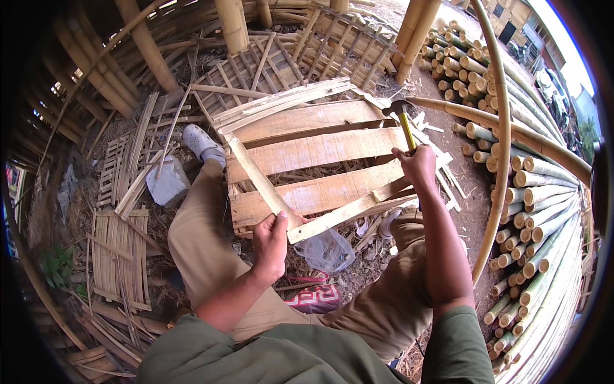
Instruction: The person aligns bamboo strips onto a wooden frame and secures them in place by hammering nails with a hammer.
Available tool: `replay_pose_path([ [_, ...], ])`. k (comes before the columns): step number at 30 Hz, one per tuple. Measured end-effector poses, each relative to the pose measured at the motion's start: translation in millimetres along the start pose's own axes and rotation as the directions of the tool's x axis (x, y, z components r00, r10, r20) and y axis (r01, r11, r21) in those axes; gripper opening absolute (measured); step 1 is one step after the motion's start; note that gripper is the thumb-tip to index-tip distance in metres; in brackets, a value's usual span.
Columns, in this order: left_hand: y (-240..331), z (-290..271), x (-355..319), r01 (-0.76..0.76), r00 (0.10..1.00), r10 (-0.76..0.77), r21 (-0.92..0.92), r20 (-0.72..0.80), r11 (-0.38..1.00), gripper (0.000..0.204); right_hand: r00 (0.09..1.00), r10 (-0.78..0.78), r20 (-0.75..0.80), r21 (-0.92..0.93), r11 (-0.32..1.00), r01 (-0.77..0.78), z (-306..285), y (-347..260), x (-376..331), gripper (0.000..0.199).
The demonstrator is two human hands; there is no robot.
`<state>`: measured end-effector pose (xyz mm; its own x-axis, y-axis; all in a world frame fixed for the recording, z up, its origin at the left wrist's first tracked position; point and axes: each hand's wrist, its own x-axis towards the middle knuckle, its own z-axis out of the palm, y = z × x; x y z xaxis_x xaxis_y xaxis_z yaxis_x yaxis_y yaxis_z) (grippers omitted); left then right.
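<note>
My left hand (271, 242) is closed around the near corner of a frame made of pale bamboo strips (258, 174). Two strips meet just beside my fingers, one running away from me and one to the right. The frame rests over a low bench of wooden planks (320, 152). In my right hand (417, 164) is a hammer (407, 127), gripped by its yellow handle. Its dark head is raised near the bench's far right corner. A bundle of loose bamboo strips (281, 104) lies across the far edge of the bench.
Cut bamboo poles (543, 217) are stacked along the right, behind a bent pole (502, 128). Slatted bamboo panels (120, 256) lie at the left, near a pale stone block (167, 181). A clear plastic bag (325, 251) sits on the ground between my legs.
</note>
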<state>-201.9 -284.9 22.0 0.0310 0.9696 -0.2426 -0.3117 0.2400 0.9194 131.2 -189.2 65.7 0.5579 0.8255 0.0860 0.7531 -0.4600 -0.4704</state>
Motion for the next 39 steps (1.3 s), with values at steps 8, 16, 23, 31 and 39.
replay_pose_path([
  [8, -30, 43, -44, 0.148, 0.931, -0.186, 0.141, 0.313, 0.979, 0.026, 0.986, 0.003, -0.167, -0.153, 0.988, -0.029, -6, 31, -34, 0.037],
  [16, -29, 36, -10, 0.070, 0.492, -0.581, 0.636, 0.648, 0.769, 0.033, 0.982, 0.189, -0.004, -0.069, 0.980, -0.189, 5, 68, -33, 0.035],
  [23, 18, -32, 112, -0.412, 0.908, 0.364, 0.611, 0.210, 0.676, 0.026, 0.970, 0.230, 0.076, 0.017, 0.973, -0.232, 7, 89, -27, 0.036],
  [31, 9, -162, 212, -0.010, 0.800, 0.585, 0.972, -0.132, 0.233, 0.069, 0.946, 0.263, 0.191, 0.064, 0.958, -0.279, -1, 67, -44, 0.041],
  [39, 16, -161, 211, -0.162, 0.890, 0.452, 0.889, -0.055, 0.429, 0.060, 0.948, 0.270, 0.170, 0.128, 0.947, -0.293, 13, 91, -29, 0.038],
])
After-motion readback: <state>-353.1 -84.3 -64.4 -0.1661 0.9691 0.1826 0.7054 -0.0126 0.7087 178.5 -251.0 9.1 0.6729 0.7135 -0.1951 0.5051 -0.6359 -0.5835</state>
